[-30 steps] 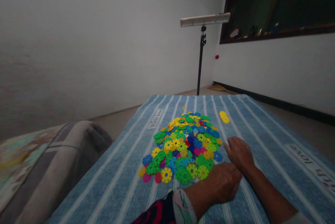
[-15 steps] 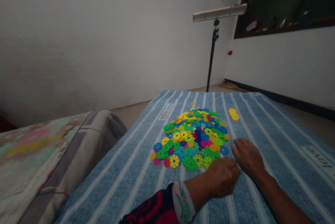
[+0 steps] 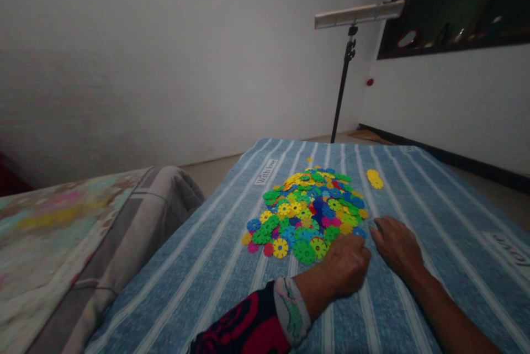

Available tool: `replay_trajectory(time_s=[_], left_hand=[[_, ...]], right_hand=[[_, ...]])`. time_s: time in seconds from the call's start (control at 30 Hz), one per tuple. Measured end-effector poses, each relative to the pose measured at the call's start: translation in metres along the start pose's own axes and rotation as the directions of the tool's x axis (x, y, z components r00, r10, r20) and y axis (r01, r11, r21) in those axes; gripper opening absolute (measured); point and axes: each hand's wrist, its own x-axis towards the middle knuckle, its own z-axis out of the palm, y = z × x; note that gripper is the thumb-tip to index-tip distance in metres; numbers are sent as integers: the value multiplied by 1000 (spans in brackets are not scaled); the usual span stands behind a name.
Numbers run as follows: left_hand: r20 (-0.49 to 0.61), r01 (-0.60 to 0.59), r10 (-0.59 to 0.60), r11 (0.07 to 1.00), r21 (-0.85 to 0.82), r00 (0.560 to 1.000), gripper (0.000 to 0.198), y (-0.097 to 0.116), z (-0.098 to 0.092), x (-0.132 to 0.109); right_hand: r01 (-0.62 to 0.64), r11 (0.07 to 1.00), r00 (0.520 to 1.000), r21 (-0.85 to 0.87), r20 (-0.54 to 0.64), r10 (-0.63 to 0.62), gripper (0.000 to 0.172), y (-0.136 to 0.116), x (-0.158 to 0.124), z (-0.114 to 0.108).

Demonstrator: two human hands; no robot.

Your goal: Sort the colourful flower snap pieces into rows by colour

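A heap of flower-shaped plastic discs [image 3: 306,210] in green, yellow, blue, pink and red lies on the striped blue cloth [image 3: 215,265]. My left hand [image 3: 345,265] is closed at the heap's near right edge, its fingertips turned away from view. Whatever it holds, if anything, is hidden. My right hand [image 3: 397,246] rests low over the cloth just right of the heap, with fingers loosely bent and thumb apart; no disc shows in it. Farther back on the right lies a short overlapping row of yellow discs [image 3: 375,179].
To the left stands a surface draped with a grey and patterned cover [image 3: 99,216]. Behind the table, a black stand [image 3: 342,89] carries a long light bar [image 3: 359,15] near the corner. One small yellow disc [image 3: 309,160] lies beyond the heap.
The view has shifted slightly. My left hand has moved a little left and toward the heap, widening the gap to my right hand. The heap and yellow row look the same.
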Motion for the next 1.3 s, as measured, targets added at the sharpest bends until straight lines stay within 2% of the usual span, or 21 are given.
replay_trajectory(time_s=[0.13,0.37,0.57,0.8,1.0,1.13,1.2,1.3], left_hand=[[0,20,-20,999,26,1000,10,3,0,-1],[13,39,-39,998,48,999,9,5,-1,-2],[-4,67,-67,996,54,998,9,6,1,-2],[-1,55,-55,997,51,998,6,8,-4,-6],[-40,-4,5,999,44,999,4,4,-11,-21],[-105,-17,14,999,-29,994,8,-7,-16,-32],[-182,32,-49,995,-93,982,12,-16,-19,-34],[-304,153,-199,974,-169,932,17,-31,-23,-34]], right_hand=[[8,1000,1000,19,-27,-8,26,-1,0,-1],[-21,999,1000,46,7,21,24,-4,1,-5],[-41,995,999,91,-27,44,25,-4,3,-5],[-50,992,998,116,-29,54,24,0,3,-1],[-68,989,998,129,-1,69,24,-1,5,-6],[-82,987,997,135,2,82,22,-2,6,-9],[-91,987,996,134,8,91,21,-3,6,-10],[-100,986,995,133,17,98,21,-3,7,-12]])
